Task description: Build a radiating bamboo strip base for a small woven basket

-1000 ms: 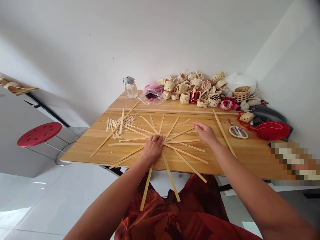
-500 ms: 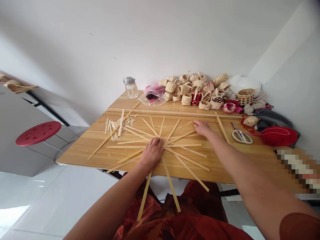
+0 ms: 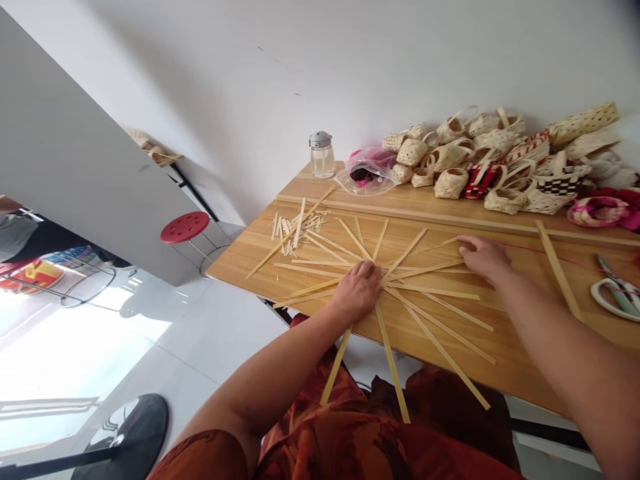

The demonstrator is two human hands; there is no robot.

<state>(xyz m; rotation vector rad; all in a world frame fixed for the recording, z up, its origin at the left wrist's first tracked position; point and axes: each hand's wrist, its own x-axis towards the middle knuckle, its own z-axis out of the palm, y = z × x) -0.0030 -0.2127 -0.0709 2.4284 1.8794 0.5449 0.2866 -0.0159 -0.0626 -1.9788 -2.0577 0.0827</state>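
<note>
Thin pale bamboo strips [image 3: 441,329] fan out like spokes over the wooden table, several overhanging its front edge. My left hand [image 3: 359,290] presses on the middle where they cross, its fingers bent and close together, so the crossing is mostly hidden. Farther right, my right hand [image 3: 484,255] is closed in a pinch at the outer end of one bamboo strip [image 3: 436,245] pointing to the upper right. A thin red thread [image 3: 530,249] runs across the table just beyond that hand. White-handled scissors [image 3: 617,293] lie at the right.
A loose strip [image 3: 559,270] lies right of my right hand. Strip scraps [image 3: 299,230] are heaped at the left. Behind stand a lidded glass jar [image 3: 323,160], a plastic bag [image 3: 367,175] and many small woven baskets [image 3: 453,182]. A red stool [image 3: 185,227] is beyond the table's left end.
The view has swung left, so the table and hands appear farther right and more floor shows. Both hands keep their places on the strips.
</note>
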